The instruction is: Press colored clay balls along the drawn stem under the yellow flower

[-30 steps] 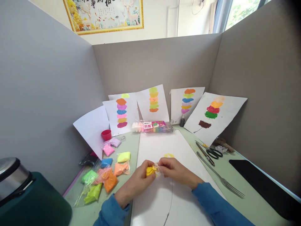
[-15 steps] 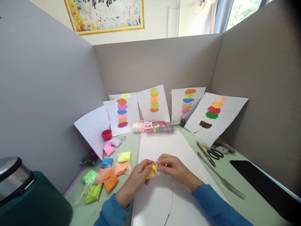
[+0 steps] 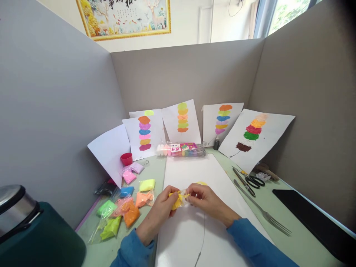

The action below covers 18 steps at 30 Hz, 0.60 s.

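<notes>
My left hand (image 3: 161, 207) is closed around a small clear packet of yellow modelling clay (image 3: 178, 200), its thumb pressed on the near side. My right hand (image 3: 207, 200) pinches at the packet's right end, where a bit of yellow shows at the fingertips; whether it grips the film or the clay is unclear. Both hands are above a white sheet (image 3: 180, 241) with a thin dark curved line drawn on it. A yellow patch (image 3: 202, 183) on that sheet peeks out behind my right hand.
Packets of coloured clay (image 3: 130, 215) and a red cup (image 3: 126, 159) are at left, beside a dark green container (image 3: 41, 237). A fork (image 3: 267, 215), black-handled scissors (image 3: 254, 181) and a black slab (image 3: 311, 218) lie right. Painted sheets (image 3: 182, 122) lean behind a crayon pack (image 3: 183, 149).
The packet has tilted slightly in my left hand, and a yellow strand now shows at its right end by my right fingertips. My right hand has shifted slightly.
</notes>
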Motion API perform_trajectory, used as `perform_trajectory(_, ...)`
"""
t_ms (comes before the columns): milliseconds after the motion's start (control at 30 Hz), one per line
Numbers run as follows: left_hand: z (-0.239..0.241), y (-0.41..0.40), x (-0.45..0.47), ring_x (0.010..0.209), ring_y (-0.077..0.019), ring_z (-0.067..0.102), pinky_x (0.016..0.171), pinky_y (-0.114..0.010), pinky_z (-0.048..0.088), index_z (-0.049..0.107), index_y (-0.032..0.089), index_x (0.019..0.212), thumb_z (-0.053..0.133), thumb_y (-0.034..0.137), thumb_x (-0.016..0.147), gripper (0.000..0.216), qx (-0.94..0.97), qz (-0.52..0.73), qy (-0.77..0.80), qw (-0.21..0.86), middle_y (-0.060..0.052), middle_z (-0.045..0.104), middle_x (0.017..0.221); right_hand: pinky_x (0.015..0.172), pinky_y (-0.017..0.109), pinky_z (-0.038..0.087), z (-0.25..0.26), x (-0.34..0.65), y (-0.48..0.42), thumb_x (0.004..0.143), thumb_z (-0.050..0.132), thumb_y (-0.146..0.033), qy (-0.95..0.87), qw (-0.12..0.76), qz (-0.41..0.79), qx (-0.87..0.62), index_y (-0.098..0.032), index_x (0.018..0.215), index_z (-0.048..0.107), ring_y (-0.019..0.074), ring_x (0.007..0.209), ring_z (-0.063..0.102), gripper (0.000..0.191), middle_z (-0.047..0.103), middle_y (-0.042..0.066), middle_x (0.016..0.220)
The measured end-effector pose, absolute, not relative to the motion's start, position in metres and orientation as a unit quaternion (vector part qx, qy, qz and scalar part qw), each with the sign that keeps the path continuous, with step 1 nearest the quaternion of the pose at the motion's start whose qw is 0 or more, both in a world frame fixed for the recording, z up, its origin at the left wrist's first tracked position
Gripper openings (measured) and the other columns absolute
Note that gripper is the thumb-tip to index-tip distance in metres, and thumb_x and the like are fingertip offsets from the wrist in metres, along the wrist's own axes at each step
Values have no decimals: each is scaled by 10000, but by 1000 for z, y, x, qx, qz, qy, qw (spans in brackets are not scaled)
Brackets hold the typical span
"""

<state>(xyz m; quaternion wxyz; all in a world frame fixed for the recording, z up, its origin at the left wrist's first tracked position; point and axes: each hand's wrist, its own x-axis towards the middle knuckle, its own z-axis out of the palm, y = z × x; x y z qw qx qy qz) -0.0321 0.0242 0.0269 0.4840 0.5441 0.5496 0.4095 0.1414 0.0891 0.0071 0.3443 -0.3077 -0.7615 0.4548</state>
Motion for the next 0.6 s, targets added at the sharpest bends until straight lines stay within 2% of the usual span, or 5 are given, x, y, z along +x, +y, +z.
perform_trajectory(200, 24, 26, -30, 507, -77, 373, 497, -209, 295, 504, 185, 889, 487, 461, 842, 281, 592, 394, 529, 463, 70, 430, 605, 593, 234, 407, 0, 139, 90, 785, 614, -249, -746, 350, 487, -289, -191, 806, 680, 117, 678, 523, 91, 604, 8, 820)
perform_trajectory(367, 23, 27, -32, 544, -79, 398, 499, -199, 297, 517, 197, 907, 465, 395, 851, 212, 549, 420, 545, 475, 61, 439, 643, 565, 244, 421, 6, 142, 92, 772, 628, -280, -721, 372, 497, -306, -169, 768, 665, 103, 600, 515, 118, 583, 12, 801)
perform_trajectory(500, 25, 27, -32, 528, -83, 386, 481, -201, 293, 535, 198, 923, 463, 397, 848, 224, 544, 424, 539, 484, 60, 438, 626, 532, 242, 410, 15, 145, 90, 787, 611, -331, -681, 355, 562, -307, -161, 814, 672, 96, 550, 483, 182, 568, 6, 721)
perform_trajectory(600, 28, 25, -31, 529, -86, 381, 476, -199, 293, 537, 196, 933, 465, 398, 845, 232, 542, 428, 529, 493, 59, 434, 623, 531, 239, 402, 17, 145, 88, 789, 612, -346, -678, 356, 569, -300, -163, 857, 688, 92, 558, 479, 210, 579, 15, 772)
